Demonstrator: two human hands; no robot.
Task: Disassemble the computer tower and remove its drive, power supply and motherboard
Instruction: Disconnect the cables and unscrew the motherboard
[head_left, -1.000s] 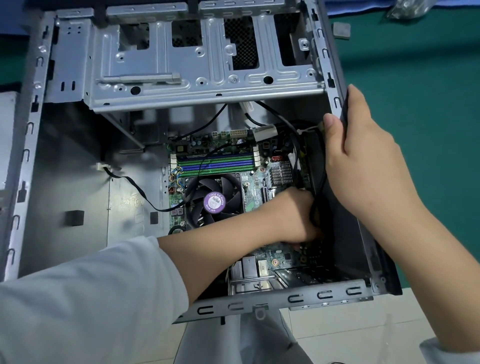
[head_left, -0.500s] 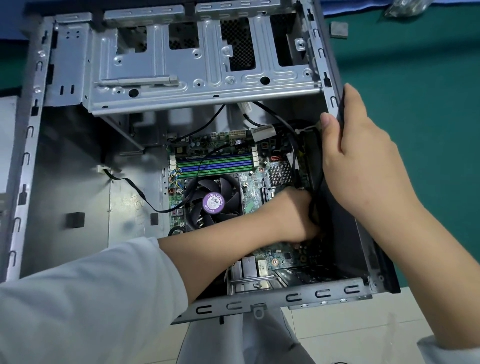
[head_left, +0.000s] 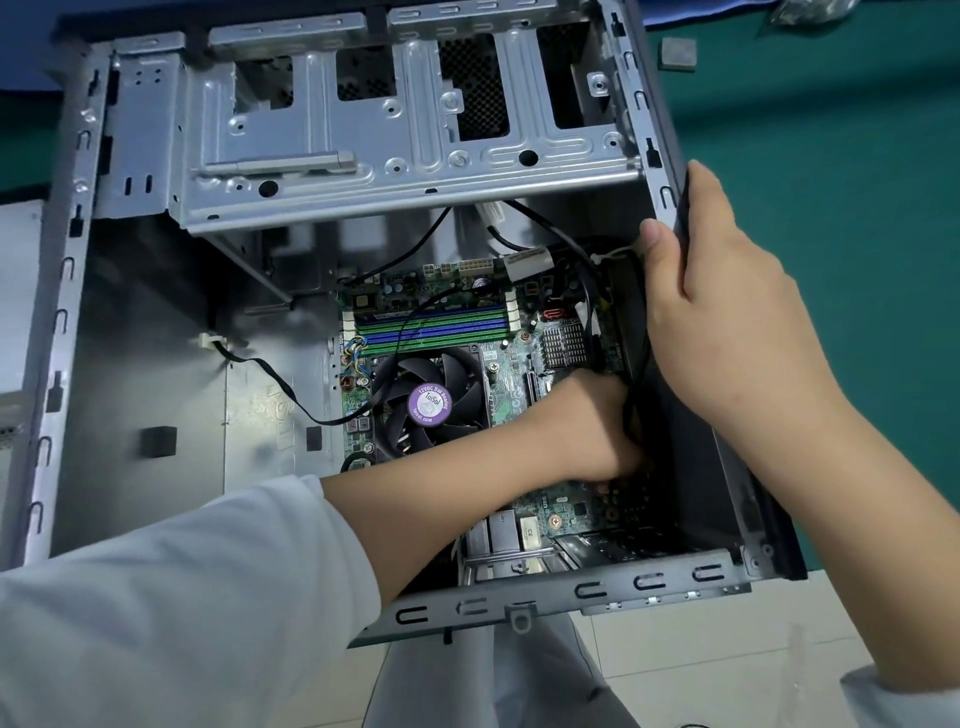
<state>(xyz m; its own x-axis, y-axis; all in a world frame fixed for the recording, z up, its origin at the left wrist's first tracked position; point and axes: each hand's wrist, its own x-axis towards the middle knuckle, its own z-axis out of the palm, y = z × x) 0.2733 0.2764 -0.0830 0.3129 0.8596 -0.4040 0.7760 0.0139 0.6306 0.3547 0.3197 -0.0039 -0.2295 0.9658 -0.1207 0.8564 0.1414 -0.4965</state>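
Observation:
The open tower case (head_left: 571, 590) lies on its side with the green motherboard (head_left: 511, 376) inside. A black cooler fan (head_left: 431, 408) with a purple label sits on the board. The bare metal drive cage (head_left: 405, 171) spans the top. My left hand (head_left: 592, 426) reaches in past the fan. Its fingers curl down at the board's right edge among black cables (head_left: 589, 291), and what they hold is hidden. My right hand (head_left: 722, 312) grips the case's right wall, thumb inside and fingers outside.
A thin black wire (head_left: 275, 374) with a white plug crosses the bare case floor on the left. The case rests on a green mat (head_left: 831, 182) that carries a small grey pad (head_left: 678, 54). A pale grey panel (head_left: 15, 312) lies at the left edge.
The view has shifted slightly. Both hands keep their places on the case wall and inside the case.

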